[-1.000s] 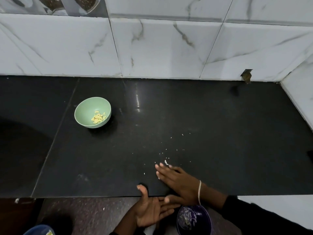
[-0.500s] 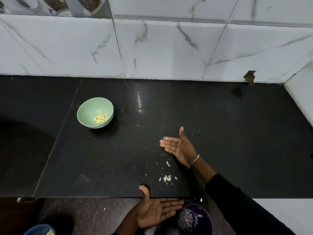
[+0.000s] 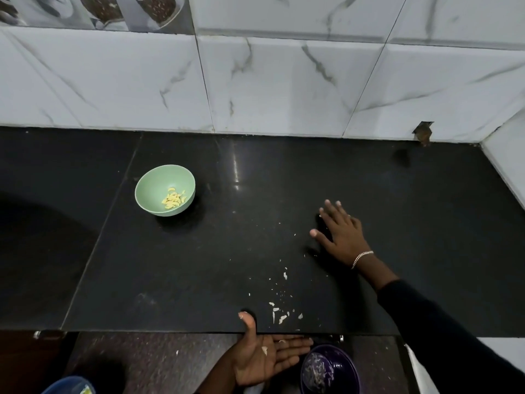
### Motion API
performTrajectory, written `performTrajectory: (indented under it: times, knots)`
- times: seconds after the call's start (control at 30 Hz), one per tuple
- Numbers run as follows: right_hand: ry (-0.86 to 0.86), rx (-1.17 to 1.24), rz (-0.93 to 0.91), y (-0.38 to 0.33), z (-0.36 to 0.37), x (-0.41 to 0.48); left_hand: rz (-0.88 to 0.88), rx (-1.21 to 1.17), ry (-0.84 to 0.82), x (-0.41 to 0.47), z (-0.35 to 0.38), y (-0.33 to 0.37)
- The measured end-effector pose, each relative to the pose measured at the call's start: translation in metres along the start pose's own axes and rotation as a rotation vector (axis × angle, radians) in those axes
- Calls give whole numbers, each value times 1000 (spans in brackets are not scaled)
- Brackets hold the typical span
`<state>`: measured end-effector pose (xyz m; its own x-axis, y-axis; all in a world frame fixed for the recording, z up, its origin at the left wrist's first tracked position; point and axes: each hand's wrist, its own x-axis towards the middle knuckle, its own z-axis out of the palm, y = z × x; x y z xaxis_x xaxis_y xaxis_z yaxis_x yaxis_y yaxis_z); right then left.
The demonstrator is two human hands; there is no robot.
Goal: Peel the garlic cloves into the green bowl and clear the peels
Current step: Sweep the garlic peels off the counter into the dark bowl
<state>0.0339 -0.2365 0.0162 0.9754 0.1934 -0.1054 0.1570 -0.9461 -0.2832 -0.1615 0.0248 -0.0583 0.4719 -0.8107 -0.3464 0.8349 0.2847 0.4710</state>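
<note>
Peeled cloves (image 3: 173,199) in green bowl (image 3: 142,191). Peel scraps (image 3: 279,314) on surface (image 3: 199,280), right of bowl, nearer person, trail running toward front edge. Right hand (image 3: 341,234) flat, fingers spread, right of bowl, beyond scraps. Left hand (image 3: 267,356) open, palm-up below edge, nearest scraps.

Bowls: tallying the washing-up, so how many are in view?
2: a pale green bowl of peeled cloves on the black countertop; a dark purple bowl of peels below the front edge. A blue rim bottom-left may be a third.

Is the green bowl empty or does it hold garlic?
Not empty: green bowl stands upright with a small pile of peeled garlic cloves inside.
</note>
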Motion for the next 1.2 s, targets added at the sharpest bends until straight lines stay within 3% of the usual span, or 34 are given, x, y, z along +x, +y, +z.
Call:
performTrajectory:
  times: [0.1,0.23,0.33,0.53,0.67,0.77,0.83,1.07,1.2]
  knots:
    - [-189,-231,-212,-6,18,-4,3,-20,12,0,-1,-1]
    - [-230,-302,-513,-38,30,-47,7,-75,-17,3,-6,-4]
    - [-264,-309,-628,-56,36,-83,17,-137,-34,4,-10,-7]
    - [-353,-296,-855,-79,46,-146,15,-233,111,6,-13,-18]
    - [-234,-188,-649,-70,29,-109,3,-39,134,4,-6,-8]
    - [-291,-260,-525,-65,23,-85,31,-31,83,3,-5,-5]
    - [-323,-301,-604,-72,32,-92,45,-122,69,3,-9,-9]
    - [-350,-306,-887,-86,53,-158,72,-308,277,3,-4,-14]
    - [-264,-243,-804,-89,41,-125,68,-125,291,2,-3,-12]
